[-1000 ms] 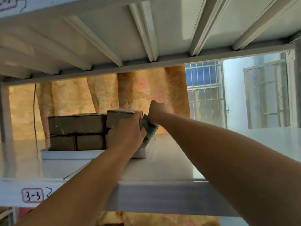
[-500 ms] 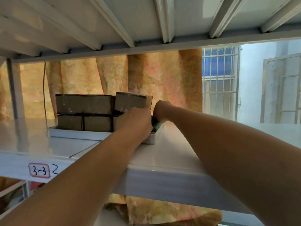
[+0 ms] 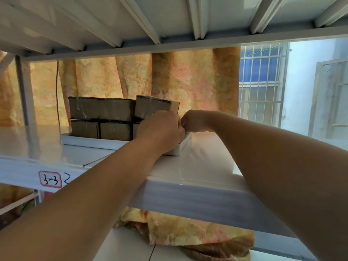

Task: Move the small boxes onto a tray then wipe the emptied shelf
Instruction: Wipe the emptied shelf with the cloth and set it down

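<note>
Several brown small boxes (image 3: 101, 110) stand stacked two high in a white tray (image 3: 90, 142) on the white shelf (image 3: 197, 166). My left hand (image 3: 160, 129) reaches to the tray's right end and curls around the lower right box, hiding it; the fingertips are out of sight. My right hand (image 3: 195, 121) is a fist right beside it, knuckles touching, gripping a greenish cloth (image 3: 185, 136) of which only a sliver shows between the hands.
The shelf above (image 3: 169, 19) hangs low over the boxes. A floral curtain (image 3: 178, 81) hangs behind the shelf, with a barred window (image 3: 261, 81) at right. A label "3-3" (image 3: 50, 179) marks the shelf's front edge. A lower shelf (image 3: 131, 245) holds bunched fabric.
My right hand has dropped lower and drawn in against my left hand, so the cloth is now mostly hidden. The left hand stays at the tray's right end.
</note>
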`<action>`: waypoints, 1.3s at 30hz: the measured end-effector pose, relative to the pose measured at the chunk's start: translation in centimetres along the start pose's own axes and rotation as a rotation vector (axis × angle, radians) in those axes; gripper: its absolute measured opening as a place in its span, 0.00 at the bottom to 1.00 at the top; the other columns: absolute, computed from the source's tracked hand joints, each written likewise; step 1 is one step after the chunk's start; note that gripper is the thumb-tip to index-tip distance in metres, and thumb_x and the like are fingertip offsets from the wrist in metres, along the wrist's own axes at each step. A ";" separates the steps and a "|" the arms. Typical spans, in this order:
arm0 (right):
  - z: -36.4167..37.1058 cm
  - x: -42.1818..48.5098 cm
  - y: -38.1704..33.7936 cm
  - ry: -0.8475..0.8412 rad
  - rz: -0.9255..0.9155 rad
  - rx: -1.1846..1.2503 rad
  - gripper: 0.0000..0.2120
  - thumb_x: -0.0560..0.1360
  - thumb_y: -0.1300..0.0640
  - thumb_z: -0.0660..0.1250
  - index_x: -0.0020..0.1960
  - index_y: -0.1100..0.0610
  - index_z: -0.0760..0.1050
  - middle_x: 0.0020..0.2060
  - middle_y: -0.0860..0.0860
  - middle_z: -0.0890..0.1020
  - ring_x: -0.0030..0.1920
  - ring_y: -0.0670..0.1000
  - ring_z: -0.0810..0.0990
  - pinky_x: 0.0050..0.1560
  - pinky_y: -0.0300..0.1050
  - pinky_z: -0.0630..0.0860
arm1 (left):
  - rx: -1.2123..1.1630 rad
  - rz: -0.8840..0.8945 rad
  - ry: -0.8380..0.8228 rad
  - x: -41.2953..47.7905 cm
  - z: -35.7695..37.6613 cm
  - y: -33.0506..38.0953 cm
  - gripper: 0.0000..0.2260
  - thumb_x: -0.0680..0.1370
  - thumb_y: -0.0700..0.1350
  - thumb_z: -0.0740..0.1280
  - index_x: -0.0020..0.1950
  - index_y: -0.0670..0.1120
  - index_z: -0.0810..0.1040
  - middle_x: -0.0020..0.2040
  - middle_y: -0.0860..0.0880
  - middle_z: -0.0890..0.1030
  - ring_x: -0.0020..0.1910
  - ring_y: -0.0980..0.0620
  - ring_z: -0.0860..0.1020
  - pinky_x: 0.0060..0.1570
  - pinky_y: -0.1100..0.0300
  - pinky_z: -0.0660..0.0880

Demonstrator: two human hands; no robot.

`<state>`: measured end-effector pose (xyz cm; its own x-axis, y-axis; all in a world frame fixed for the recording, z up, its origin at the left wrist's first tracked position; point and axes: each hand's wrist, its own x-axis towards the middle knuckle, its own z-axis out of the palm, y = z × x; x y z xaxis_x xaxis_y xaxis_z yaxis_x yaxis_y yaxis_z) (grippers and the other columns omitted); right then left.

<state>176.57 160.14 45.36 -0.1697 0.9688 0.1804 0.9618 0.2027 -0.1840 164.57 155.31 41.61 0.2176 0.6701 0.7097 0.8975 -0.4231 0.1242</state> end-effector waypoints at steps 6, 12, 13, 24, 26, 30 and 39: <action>-0.3 -1.0 0.2 -0.127 0.007 -0.052 0.21 0.79 0.58 0.56 0.71 0.60 0.65 0.69 0.58 0.68 0.68 0.60 0.68 0.64 0.54 0.71 | 0.037 0.077 0.009 -0.6 -0.2 0.3 0.13 0.76 0.52 0.58 0.39 0.48 0.79 0.34 0.50 0.72 0.43 0.49 0.72 0.33 0.58 0.63; -0.3 -1.2 0.0 -0.217 -0.042 -0.106 0.23 0.81 0.56 0.56 0.74 0.59 0.61 0.73 0.56 0.64 0.71 0.58 0.64 0.54 0.44 0.68 | 0.157 0.046 -0.088 -0.8 0.0 0.4 0.13 0.77 0.54 0.58 0.49 0.50 0.80 0.36 0.52 0.64 0.32 0.58 0.62 0.35 0.58 0.64; -0.3 -1.2 -0.1 -0.223 -0.050 -0.103 0.23 0.80 0.55 0.56 0.75 0.58 0.60 0.74 0.55 0.63 0.72 0.57 0.63 0.52 0.43 0.66 | 0.171 0.046 -0.089 -0.8 0.0 0.5 0.14 0.77 0.54 0.58 0.50 0.50 0.80 0.37 0.51 0.65 0.32 0.57 0.62 0.35 0.58 0.64; -0.1 -0.5 0.3 -0.210 0.022 0.036 0.23 0.78 0.59 0.58 0.72 0.54 0.63 0.69 0.52 0.69 0.68 0.54 0.69 0.63 0.56 0.72 | 0.201 0.158 -0.280 -0.6 0.2 0.3 0.08 0.74 0.55 0.62 0.45 0.51 0.71 0.45 0.51 0.71 0.57 0.49 0.66 0.41 0.55 0.68; -0.1 -0.6 0.3 -0.170 0.001 0.022 0.22 0.77 0.57 0.60 0.71 0.53 0.65 0.68 0.53 0.70 0.66 0.55 0.70 0.64 0.56 0.72 | 0.219 0.172 -0.245 -0.6 0.4 0.3 0.11 0.74 0.55 0.62 0.50 0.50 0.73 0.46 0.50 0.70 0.57 0.48 0.66 0.40 0.55 0.67; -0.1 -0.8 -0.2 -0.070 -0.043 0.063 0.21 0.74 0.60 0.64 0.66 0.52 0.70 0.62 0.52 0.74 0.65 0.56 0.71 0.63 0.50 0.69 | 0.190 0.129 -0.151 -0.7 0.0 0.1 0.14 0.74 0.55 0.60 0.52 0.47 0.75 0.50 0.47 0.77 0.58 0.47 0.67 0.39 0.54 0.65; 0.0 -2.4 -1.8 -0.157 0.096 -0.142 0.19 0.80 0.60 0.54 0.70 0.59 0.67 0.69 0.55 0.71 0.68 0.57 0.69 0.67 0.51 0.68 | 0.316 0.177 -0.264 -1.1 0.1 1.1 0.15 0.77 0.50 0.58 0.59 0.46 0.74 0.58 0.44 0.76 0.61 0.44 0.69 0.44 0.53 0.64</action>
<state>175.27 157.41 45.27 -0.0967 0.9952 0.0141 0.9938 0.0973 -0.0535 165.40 154.18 40.91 0.4322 0.7539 0.4949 0.9017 -0.3656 -0.2306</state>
